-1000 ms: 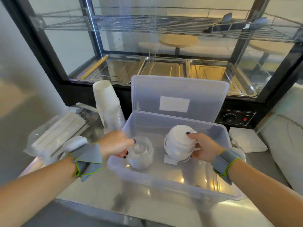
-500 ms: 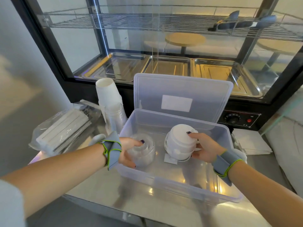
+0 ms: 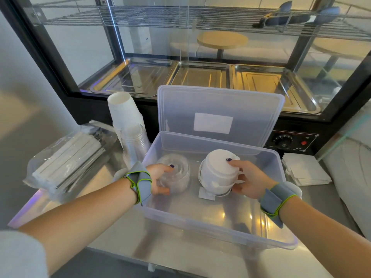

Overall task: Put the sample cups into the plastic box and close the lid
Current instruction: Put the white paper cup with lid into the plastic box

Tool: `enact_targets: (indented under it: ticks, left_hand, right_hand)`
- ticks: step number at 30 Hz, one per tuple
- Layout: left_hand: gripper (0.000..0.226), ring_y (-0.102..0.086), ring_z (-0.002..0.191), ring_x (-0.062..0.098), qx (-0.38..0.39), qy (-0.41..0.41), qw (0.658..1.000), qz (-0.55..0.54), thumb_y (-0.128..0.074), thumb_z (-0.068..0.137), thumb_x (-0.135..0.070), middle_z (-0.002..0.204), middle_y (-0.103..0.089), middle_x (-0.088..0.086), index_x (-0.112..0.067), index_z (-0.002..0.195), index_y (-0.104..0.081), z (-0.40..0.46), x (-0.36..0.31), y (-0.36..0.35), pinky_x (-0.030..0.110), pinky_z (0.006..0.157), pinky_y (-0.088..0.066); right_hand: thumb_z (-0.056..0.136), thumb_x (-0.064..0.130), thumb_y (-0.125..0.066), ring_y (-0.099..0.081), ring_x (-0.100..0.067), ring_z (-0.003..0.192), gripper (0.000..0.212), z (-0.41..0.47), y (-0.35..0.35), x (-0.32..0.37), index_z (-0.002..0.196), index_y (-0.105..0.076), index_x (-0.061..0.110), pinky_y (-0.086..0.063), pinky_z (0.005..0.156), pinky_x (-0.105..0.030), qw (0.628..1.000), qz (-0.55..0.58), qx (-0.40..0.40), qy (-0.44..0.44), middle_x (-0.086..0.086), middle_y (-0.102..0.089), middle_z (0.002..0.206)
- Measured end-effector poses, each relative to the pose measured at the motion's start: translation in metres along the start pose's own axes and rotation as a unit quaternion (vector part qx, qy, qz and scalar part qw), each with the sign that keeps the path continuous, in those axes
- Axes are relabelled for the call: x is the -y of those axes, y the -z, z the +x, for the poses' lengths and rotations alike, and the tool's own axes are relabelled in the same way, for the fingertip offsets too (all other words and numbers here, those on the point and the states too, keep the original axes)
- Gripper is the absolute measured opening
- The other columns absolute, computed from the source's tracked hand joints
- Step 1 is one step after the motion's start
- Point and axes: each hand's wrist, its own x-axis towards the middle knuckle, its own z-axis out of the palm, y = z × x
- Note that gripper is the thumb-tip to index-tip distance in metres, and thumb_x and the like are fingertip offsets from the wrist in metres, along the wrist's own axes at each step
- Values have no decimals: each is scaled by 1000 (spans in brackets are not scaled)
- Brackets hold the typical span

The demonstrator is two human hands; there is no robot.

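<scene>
A clear plastic box (image 3: pixel 216 231) stands on the steel counter, its lid (image 3: pixel 220 101) raised upright at the back. Inside on the left lies a stack of clear sample cups (image 3: pixel 178 175), and my left hand (image 3: pixel 160 178) grips it from the left side. To the right in the box is a stack of white sample cups (image 3: pixel 217 173). My right hand (image 3: pixel 248 180) holds this stack, one finger on its top. A tall stack of white paper cups (image 3: pixel 123 111) and a stack of clear cups (image 3: pixel 134 143) stand outside, left of the box.
A bag of wrapped white packets (image 3: pixel 68 159) lies at the left counter edge. White napkins (image 3: pixel 305 171) sit right of the box. Behind is a glass display case (image 3: pixel 200 57) with steel trays and a control panel (image 3: pixel 291 140). A white bag (image 3: pixel 353 177) fills the right.
My left hand moved over the box's left wall and closed on the clear cup stack inside. The right hand stayed on the white stack. The view rose slightly.
</scene>
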Motion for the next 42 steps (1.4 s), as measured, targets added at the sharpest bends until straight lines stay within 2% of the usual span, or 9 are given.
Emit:
enact_targets:
  ticks: [4, 11, 15, 19, 25, 28, 31, 35, 42]
  left_hand:
    - [31, -45, 70, 24, 39, -4, 988, -151, -54, 91, -5, 96, -48, 15, -21, 117, -52, -4, -5, -8, 29, 84, -49]
    - [49, -46, 131, 31, -3, -23, 992, -122, -48, 92, -7, 144, -44, 17, 3, 139, -39, 6, -6, -12, 37, 103, -38]
    - [48, -53, 114, 25, -17, -54, 986, -158, -49, 91, -5, 125, -51, 15, 1, 139, -41, 4, -7, -13, 34, 106, -37]
    - [48, -44, 125, 27, 15, -48, 998, -44, -43, 93, -6, 145, -41, 18, 4, 140, -37, 5, -12, -12, 42, 107, -35]
    - [45, -50, 89, 27, 34, -60, 998, 5, -47, 93, -9, 103, -58, 19, 2, 137, -43, -2, -10, -9, 27, 60, -41]
    - [49, -42, 134, 33, 14, -51, 999, 8, -45, 94, -10, 148, -39, 22, 1, 141, -38, -4, -10, -6, 38, 102, -40]
    - [57, -45, 132, 30, -15, -76, 996, -40, -50, 90, -3, 147, -41, 13, -8, 144, -34, -15, -8, 3, 24, 105, -32]
    - [17, -39, 61, 23, 45, -86, 995, 37, -52, 87, -5, 76, -42, 10, -3, 104, -56, -19, -1, 9, 28, 57, -34]
    - [32, -25, 49, 14, 68, -157, 983, 74, -54, 84, 2, 50, -33, 4, -12, 58, -42, -33, -16, 27, 19, 46, -23]
  right_hand:
    - [87, 23, -58, -52, -24, 72, 33, 1, -5, 1, 115, -48, 11, -46, 60, -32, 1000, 2, -3, -4, -9, -50, 85]
    - [88, 19, -56, -52, -21, 68, 24, 6, -22, 1, 109, -50, 10, -45, 56, -31, 999, 33, 18, -3, -7, -51, 81]
    - [90, 19, -54, -53, -20, 67, 21, 6, -31, 1, 108, -49, 10, -43, 54, -30, 999, 42, 24, -6, -6, -54, 80]
    - [88, 21, -56, -53, -21, 71, 28, 9, -31, 2, 114, -48, 11, -44, 58, -31, 999, 39, 19, -13, -7, -54, 84]
    - [86, 25, -59, -52, -24, 74, 53, 11, -29, 0, 134, -44, 11, -45, 59, -32, 1000, 12, 3, -9, -11, -49, 111]
    - [86, 31, -59, -51, -22, 67, 43, 9, -29, 0, 125, -47, 16, -42, 53, -30, 1000, -5, 1, -9, -7, -52, 93]
    - [86, 36, -57, -50, -22, 65, 31, 7, -28, 1, 109, -49, 17, -40, 51, -28, 1000, -21, -2, -9, -5, -50, 83]
    - [84, 41, -58, -39, -16, 63, 24, 7, -22, 5, 76, -48, 20, -31, 53, -25, 998, -63, -25, 15, -1, -43, 78]
    - [81, 49, -59, -35, -22, 84, 35, -9, -6, 33, 91, -50, 17, -39, 81, -30, 982, -151, -75, 82, -5, -37, 89]
